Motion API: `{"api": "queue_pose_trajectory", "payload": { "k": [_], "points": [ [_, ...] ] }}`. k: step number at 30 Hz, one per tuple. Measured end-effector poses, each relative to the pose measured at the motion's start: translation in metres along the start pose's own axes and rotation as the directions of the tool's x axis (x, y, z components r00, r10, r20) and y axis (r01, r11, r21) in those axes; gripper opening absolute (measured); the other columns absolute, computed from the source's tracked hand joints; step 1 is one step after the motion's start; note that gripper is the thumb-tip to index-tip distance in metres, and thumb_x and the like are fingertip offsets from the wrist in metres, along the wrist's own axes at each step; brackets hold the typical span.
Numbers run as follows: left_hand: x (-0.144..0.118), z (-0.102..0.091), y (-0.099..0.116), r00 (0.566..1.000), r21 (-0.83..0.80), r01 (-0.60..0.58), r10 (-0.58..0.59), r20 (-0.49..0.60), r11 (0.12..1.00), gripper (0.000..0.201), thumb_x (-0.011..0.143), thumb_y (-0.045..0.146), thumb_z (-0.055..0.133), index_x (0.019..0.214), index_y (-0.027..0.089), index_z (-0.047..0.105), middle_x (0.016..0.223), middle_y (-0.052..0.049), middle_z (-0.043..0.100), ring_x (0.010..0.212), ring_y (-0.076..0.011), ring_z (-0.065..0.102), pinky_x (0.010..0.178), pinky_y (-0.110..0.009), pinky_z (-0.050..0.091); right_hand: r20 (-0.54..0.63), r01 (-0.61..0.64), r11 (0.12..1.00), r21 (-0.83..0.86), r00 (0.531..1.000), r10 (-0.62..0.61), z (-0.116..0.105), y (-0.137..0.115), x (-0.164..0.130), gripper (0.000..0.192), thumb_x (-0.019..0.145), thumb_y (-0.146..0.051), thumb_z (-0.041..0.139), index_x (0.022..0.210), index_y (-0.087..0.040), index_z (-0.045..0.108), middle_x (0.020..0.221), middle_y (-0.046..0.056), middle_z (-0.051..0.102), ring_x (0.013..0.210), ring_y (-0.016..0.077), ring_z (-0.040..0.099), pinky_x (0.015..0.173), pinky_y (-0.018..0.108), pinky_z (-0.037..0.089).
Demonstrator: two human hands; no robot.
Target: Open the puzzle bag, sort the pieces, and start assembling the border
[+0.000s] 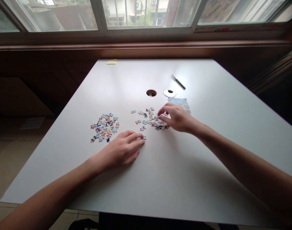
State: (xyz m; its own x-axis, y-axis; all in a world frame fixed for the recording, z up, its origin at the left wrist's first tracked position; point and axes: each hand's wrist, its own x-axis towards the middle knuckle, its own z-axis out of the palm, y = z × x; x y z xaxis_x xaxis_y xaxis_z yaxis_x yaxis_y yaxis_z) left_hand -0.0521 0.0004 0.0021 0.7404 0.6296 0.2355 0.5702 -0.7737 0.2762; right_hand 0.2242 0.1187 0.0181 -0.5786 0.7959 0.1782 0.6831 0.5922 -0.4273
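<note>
Head view, flat left hand touching knobbed cardboard puzzle piece, smooth white table

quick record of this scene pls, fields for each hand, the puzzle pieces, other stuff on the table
left hand: left hand flat on white table, fingertips at a lone blue piece
right hand: right hand pinching among scattered pieces
pile: heaped pieces, left of both hands
behind right hand: blue puzzle picture
far side: pen, round cap, cable hole, yellow sticky pad
</note>
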Motion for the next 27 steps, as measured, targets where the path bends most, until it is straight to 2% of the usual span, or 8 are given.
{"api": "queue_pose_trajectory", "payload": {
  "k": [3,6,8,13,17,21,27],
  "points": [
    [0.0,-0.001,0.001,1.0,-0.003,0.004,-0.004,0.005,1.0,0.035,0.096,0.02,0.051,0.13,0.017,0.057,0.136,-0.011,0.057,0.121,-0.0263,0.052,0.103,-0.042,0.048,0.065,0.115,0.989,0.09,0.991,-0.121,0.004,-0.016,-0.034,0.012,0.095,-0.028,0.06,0.098,-0.019,0.066,0.103,0.009,0.062,0.098,0.0242,0.059,0.088,0.039,0.049],
    [0.001,-0.002,0.002,1.0,-0.008,0.011,-0.011,0.006,1.0,0.035,0.096,0.02,0.052,0.13,0.017,0.057,0.135,-0.012,0.058,0.121,-0.0265,0.052,0.102,-0.042,0.048,0.051,0.218,0.973,0.083,0.974,-0.222,0.011,-0.024,-0.058,0.008,0.094,-0.024,0.06,0.099,-0.021,0.065,0.103,0.011,0.061,0.097,0.0256,0.058,0.085,0.04,0.05],
    [0.001,-0.003,0.002,1.0,-0.009,0.014,-0.014,0.007,1.0,0.036,0.095,0.019,0.053,0.13,0.017,0.057,0.135,-0.012,0.058,0.12,-0.0265,0.053,0.102,-0.042,0.049,0.023,0.242,0.964,0.109,0.969,-0.246,0.016,-0.023,-0.065,0.009,0.092,-0.022,0.06,0.101,-0.022,0.065,0.102,0.01,0.06,0.095,0.0252,0.058,0.084,0.04,0.052],
    [-0.001,-0.002,0.001,1.0,-0.005,0.021,-0.021,0.009,1.0,0.038,0.095,0.018,0.053,0.132,0.019,0.057,0.136,-0.013,0.058,0.12,-0.0269,0.053,0.103,-0.043,0.049,-0.086,0.232,0.957,0.176,0.972,-0.22,0.017,-0.013,-0.069,0.016,0.091,-0.018,0.059,0.106,-0.022,0.063,0.107,0.011,0.06,0.099,0.024,0.059,0.087,0.039,0.052],
    [-0.001,0.0,0.0,1.0,-0.003,0.029,-0.029,0.002,1.0,0.039,0.094,0.018,0.054,0.133,0.02,0.057,0.136,-0.013,0.058,0.121,-0.0275,0.052,0.104,-0.044,0.048,-0.052,0.239,0.956,0.171,0.971,-0.233,0.018,-0.012,-0.068,0.016,0.091,-0.022,0.063,0.106,-0.025,0.067,0.105,0.009,0.062,0.097,0.0235,0.058,0.086,0.039,0.052],
    [-0.002,0.001,0.0,1.0,0.0,0.02,-0.02,0.017,1.0,0.04,0.095,0.019,0.054,0.135,0.02,0.056,0.139,-0.011,0.057,0.121,-0.0275,0.051,0.105,-0.043,0.047,-0.071,0.197,0.963,0.183,0.98,-0.187,0.023,-0.018,-0.063,0.007,0.091,-0.022,0.063,0.096,-0.023,0.068,0.096,0.008,0.062,0.09,0.0223,0.058,0.08,0.036,0.051],
    [-0.001,0.002,0.001,0.999,0.007,0.02,-0.02,0.029,1.0,0.041,0.095,0.02,0.055,0.136,0.02,0.056,0.14,-0.009,0.057,0.122,-0.027,0.05,0.107,-0.044,0.045,-0.094,0.171,0.976,0.138,0.983,-0.159,0.034,-0.031,-0.058,0.005,0.091,-0.023,0.063,0.093,-0.021,0.068,0.097,0.009,0.063,0.093,0.0243,0.059,0.085,0.039,0.05]
  ]
}}
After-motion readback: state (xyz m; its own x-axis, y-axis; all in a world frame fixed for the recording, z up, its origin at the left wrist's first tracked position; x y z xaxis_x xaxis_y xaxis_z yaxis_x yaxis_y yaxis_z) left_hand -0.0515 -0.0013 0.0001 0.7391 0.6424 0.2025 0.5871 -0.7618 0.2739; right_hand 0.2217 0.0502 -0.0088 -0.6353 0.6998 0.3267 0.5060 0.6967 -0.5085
